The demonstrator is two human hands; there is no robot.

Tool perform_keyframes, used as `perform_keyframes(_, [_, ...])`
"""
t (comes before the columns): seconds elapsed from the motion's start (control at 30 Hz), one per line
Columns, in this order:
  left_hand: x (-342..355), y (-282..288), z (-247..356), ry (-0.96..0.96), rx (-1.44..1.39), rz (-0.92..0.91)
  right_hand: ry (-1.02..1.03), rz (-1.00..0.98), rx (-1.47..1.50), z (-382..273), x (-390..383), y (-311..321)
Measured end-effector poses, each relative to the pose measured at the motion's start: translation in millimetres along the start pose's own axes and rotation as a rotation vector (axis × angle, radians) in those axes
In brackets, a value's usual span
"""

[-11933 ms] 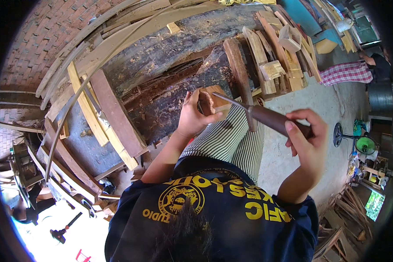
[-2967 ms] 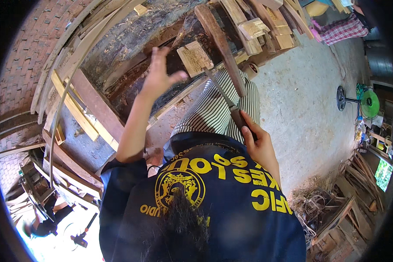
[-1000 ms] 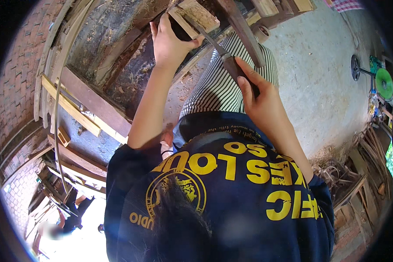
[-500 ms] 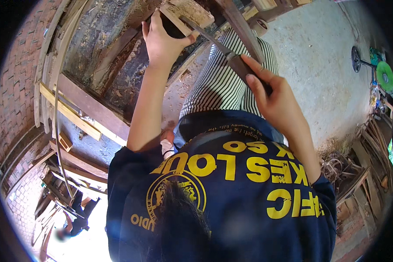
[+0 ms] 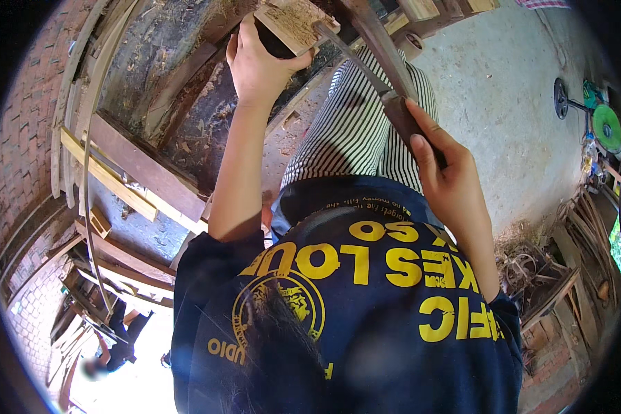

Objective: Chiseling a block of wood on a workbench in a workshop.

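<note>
At the top of the view a pale brown wooden block (image 5: 297,26) has a rough upper face and a dark side toward me. My left hand (image 5: 259,65) grips its near left side, with thumb and fingers spread round it. In my right hand (image 5: 448,155) is the dark wooden handle of a chisel (image 5: 401,116). Its narrow metal blade points up and left, the tip resting at the block's right edge. My right fingers are wrapped round the handle, index finger stretched along it.
A dark wooden bar (image 5: 383,52) slants past the chisel, above my striped trousers (image 5: 338,131). Left of me stands a worn workbench (image 5: 152,159) with shavings. Wood scraps (image 5: 579,269) and a green fan (image 5: 606,127) lie to the right. Another person (image 5: 121,341) is at lower left.
My right hand and the chisel have moved right and slightly down, drawing the blade tip to the block's right edge. The block has tilted, showing more of its upper face.
</note>
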State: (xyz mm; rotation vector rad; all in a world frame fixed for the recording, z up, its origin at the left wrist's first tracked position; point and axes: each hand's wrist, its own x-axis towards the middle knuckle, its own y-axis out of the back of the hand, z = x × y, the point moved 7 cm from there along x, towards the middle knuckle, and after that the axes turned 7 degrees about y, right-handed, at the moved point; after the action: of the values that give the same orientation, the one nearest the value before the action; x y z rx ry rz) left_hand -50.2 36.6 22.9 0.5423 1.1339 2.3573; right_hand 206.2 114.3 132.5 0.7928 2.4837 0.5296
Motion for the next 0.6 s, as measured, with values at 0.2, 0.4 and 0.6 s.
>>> perform_keyframes(0.2, [3, 1, 1, -0.005, -0.056, -0.027, -0.001, 0.018, 0.023, -1, 0, 6])
perform_keyframes(0.4, [2, 3, 7, -0.037, -0.001, 0.011, -0.096, -0.014, 0.027, 10, -12, 17])
perform_keyframes(0.6, [1, 5, 5, -0.062, 0.002, 0.053, -0.174, 0.035, 0.148, 15, -18, 16])
